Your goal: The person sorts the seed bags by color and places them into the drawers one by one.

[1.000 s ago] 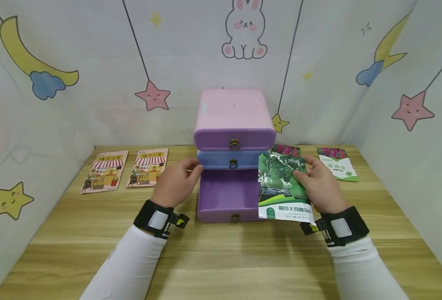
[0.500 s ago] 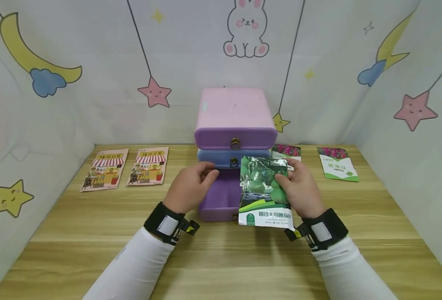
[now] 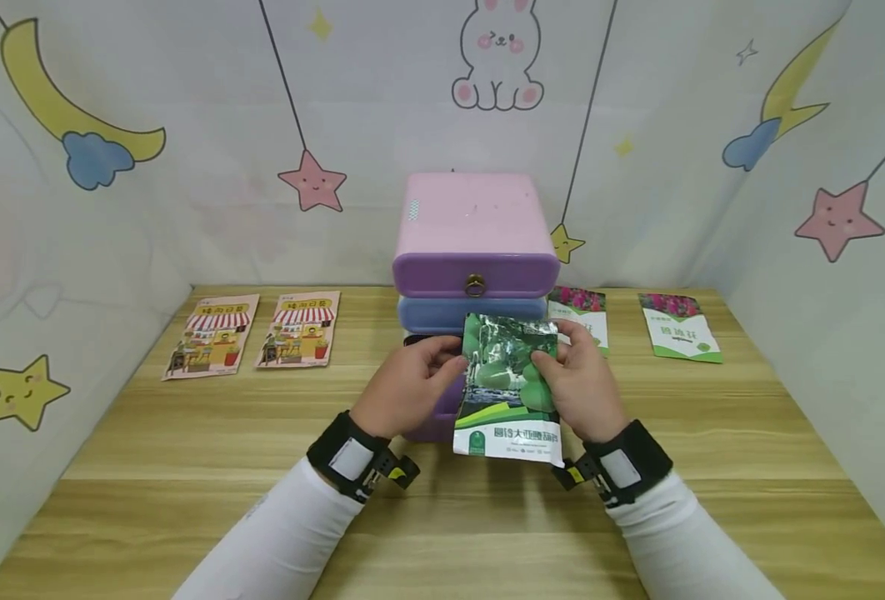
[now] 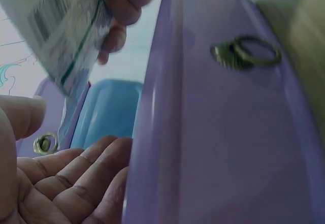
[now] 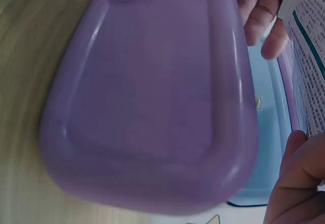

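A green and white seed packet [image 3: 508, 417] hangs in front of the small drawer cabinet [image 3: 476, 217]. My right hand [image 3: 587, 392] pinches the packet by its right edge, thumb on the front. My left hand [image 3: 407, 390] is at the packet's left edge. In the left wrist view, the left fingers [image 4: 76, 183] lie loosely extended with the thumb apart, near the packet's lower corner [image 4: 63, 79]. Under the hands, the purple bottom drawer [image 5: 147, 97] is pulled out, its inside mostly covered by the packet in the head view.
Two pink packets with a striped awning print [image 3: 212, 337] lie at the back left of the wooden table [image 3: 442, 533]. Two flower-printed packets lie at the back right, one [image 3: 681, 327] apart, the other [image 3: 583, 312] beside the cabinet. White curtains stand behind and at both sides.
My right hand has carried the seed packet leftward from the drawer's right side to its front. My left hand has moved right and toward me, from the cabinet's side to the packet's left edge.
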Action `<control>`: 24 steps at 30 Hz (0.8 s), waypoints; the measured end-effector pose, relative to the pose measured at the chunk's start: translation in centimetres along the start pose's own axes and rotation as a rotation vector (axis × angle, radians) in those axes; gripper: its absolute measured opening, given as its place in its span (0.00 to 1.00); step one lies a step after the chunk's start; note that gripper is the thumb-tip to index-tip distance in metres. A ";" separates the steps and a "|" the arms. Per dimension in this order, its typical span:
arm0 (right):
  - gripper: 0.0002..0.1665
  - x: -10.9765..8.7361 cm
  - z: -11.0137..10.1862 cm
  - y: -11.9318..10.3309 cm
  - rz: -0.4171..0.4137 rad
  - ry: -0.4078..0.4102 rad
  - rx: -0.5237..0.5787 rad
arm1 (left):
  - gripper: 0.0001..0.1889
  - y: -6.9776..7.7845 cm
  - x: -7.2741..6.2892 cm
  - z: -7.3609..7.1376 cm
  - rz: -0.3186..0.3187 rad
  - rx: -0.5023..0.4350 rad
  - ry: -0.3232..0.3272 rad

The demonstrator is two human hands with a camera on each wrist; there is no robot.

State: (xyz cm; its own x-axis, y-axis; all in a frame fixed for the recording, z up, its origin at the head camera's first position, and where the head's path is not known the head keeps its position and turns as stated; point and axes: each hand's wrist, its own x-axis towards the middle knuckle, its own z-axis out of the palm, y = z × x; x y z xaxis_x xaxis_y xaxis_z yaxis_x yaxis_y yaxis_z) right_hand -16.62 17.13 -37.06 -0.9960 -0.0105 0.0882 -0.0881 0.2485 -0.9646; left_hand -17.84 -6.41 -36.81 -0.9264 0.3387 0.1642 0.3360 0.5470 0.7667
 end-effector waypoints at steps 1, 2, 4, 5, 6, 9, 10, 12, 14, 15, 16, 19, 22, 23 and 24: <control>0.34 0.0 0.1 0.0 0.000 0.002 -0.001 | 0.23 0.1 0.0 0.1 0.000 -0.012 -0.011; 0.34 0.0 0.2 -0.1 0.000 0.004 0.000 | 0.22 0.1 0.0 0.2 0.000 -0.022 -0.019; 0.34 0.0 0.4 -0.1 0.003 0.007 -0.002 | 0.20 0.2 0.0 0.3 -0.008 -0.041 -0.036; 0.35 0.0 0.5 -0.1 0.008 0.008 -0.003 | 0.20 0.2 -0.1 0.4 -0.012 -0.050 -0.042; 0.35 0.0 0.5 -0.1 0.012 0.010 -0.003 | 0.19 0.2 -0.1 0.5 -0.014 -0.054 -0.047; 0.35 0.0 0.7 -0.2 0.023 0.019 -0.024 | 0.17 0.2 0.0 0.6 -0.018 -0.058 -0.057; 0.35 0.0 0.7 -0.1 0.026 0.019 -0.038 | 0.17 0.1 0.0 0.6 -0.018 -0.060 -0.061; 0.36 -0.1 0.8 -0.1 0.030 0.020 -0.054 | 0.16 0.0 0.0 0.6 -0.019 -0.068 -0.071; 0.36 -0.2 0.9 0.0 0.031 0.021 -0.067 | 0.17 -0.1 0.0 0.6 -0.028 -0.079 -0.079; 0.36 -0.2 0.9 0.1 0.031 0.021 -0.074 | 0.18 -0.1 0.0 0.5 -0.033 -0.084 -0.081; 0.36 -0.2 1.0 0.2 0.030 0.021 -0.077 | 0.19 -0.1 0.0 0.5 -0.040 -0.094 -0.084; 0.35 -0.1 1.1 0.3 0.026 0.019 -0.085 | 0.24 0.0 0.0 0.4 -0.066 -0.130 -0.077; 0.35 -0.1 1.1 0.4 0.025 0.010 -0.100 | 0.31 0.1 0.1 0.3 -0.097 -0.171 -0.065; 0.35 -0.1 1.1 0.4 0.027 0.006 -0.105 | 0.33 0.1 0.1 0.3 -0.106 -0.178 -0.062; 0.35 -0.1 1.1 0.4 0.028 0.001 -0.111 | 0.35 0.1 0.2 0.3 -0.112 -0.183 -0.061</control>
State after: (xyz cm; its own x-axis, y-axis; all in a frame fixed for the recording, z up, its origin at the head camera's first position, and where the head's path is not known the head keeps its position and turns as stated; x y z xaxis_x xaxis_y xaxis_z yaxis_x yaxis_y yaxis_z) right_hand -16.60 16.15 -37.71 -0.9981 -0.0008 0.0623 -0.0585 0.3541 -0.9334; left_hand -17.89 -6.07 -36.85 -0.9422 0.3328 0.0383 0.1904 0.4379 0.8786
